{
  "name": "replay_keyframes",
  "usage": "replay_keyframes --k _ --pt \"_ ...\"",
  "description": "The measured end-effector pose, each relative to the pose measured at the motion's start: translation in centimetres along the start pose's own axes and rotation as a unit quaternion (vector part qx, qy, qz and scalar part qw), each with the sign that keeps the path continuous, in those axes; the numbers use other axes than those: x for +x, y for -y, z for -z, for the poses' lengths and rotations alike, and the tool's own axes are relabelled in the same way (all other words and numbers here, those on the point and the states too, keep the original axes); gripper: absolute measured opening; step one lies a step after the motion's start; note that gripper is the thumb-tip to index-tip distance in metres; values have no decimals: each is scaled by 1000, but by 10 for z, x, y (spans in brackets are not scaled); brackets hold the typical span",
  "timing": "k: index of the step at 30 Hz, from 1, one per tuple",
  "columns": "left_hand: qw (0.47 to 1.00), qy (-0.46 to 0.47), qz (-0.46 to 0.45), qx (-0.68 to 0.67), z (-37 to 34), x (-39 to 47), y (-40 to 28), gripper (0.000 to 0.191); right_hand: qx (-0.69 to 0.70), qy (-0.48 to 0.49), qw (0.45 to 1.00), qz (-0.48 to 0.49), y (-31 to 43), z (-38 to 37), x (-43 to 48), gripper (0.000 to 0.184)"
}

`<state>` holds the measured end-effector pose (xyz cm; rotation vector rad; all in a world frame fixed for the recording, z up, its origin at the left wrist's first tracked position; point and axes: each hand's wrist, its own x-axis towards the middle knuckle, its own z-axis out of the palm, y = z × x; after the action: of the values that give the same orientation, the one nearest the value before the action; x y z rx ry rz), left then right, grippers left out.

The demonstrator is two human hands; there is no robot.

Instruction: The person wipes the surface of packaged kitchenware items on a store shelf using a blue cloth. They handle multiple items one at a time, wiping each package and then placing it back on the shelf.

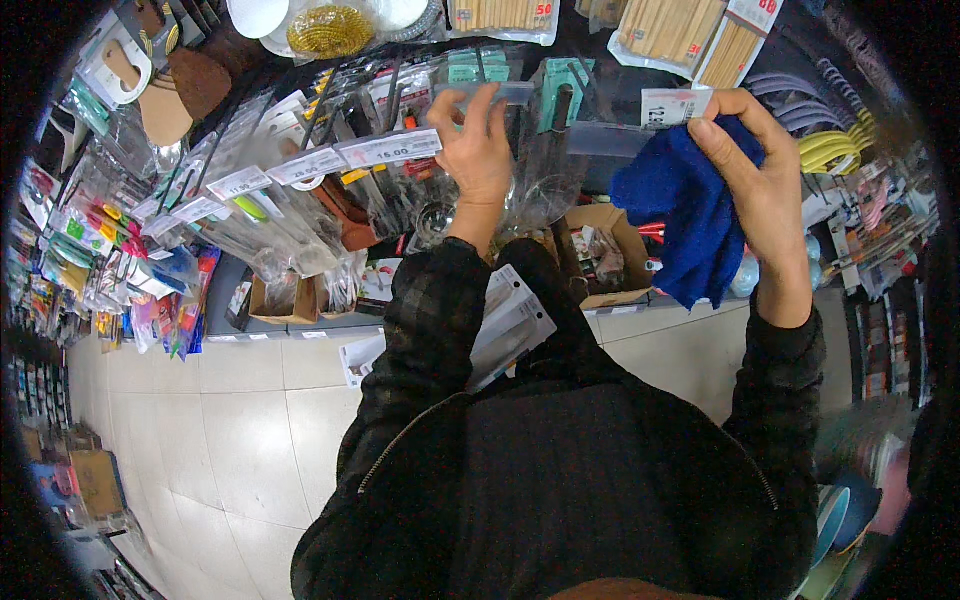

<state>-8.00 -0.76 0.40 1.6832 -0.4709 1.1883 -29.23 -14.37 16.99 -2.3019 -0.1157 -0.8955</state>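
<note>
In my right hand hangs a crumpled dark blue cloth. The thumb and index finger of that hand are at the edge of a white price label; whether they pinch it is unclear. My left hand is raised at the rack with its fingers apart and bent. Its fingertips are beside a clear plastic label holder, and I cannot tell if they touch it. Just left of this hand is a row of price labels at the hook ends. Another clear holder lies between my hands.
Packaged kitchen utensils hang on the left. Bundled wooden sticks are above. An open cardboard box stands on the bottom shelf. Carded packages are by my left forearm. Yellow hangers are at the right, above the tiled floor.
</note>
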Motion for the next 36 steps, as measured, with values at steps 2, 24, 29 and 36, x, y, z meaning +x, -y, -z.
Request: replay_keyframes --k 2,24,29,36 --pt "1000 -15 -24 2 -3 -2 9 28 21 0 1000 11 0 -1 5 14" --pt "998 -16 -58 9 10 -5 28 14 -281 150 938 136 55 -50 81 20" --pt "999 -20 -5 -34 8 -12 20 17 -427 145 879 156 24 -111 85 15" --pt "1000 -14 -18 -2 15 -9 17 22 -409 89 879 226 -22 -151 81 16"
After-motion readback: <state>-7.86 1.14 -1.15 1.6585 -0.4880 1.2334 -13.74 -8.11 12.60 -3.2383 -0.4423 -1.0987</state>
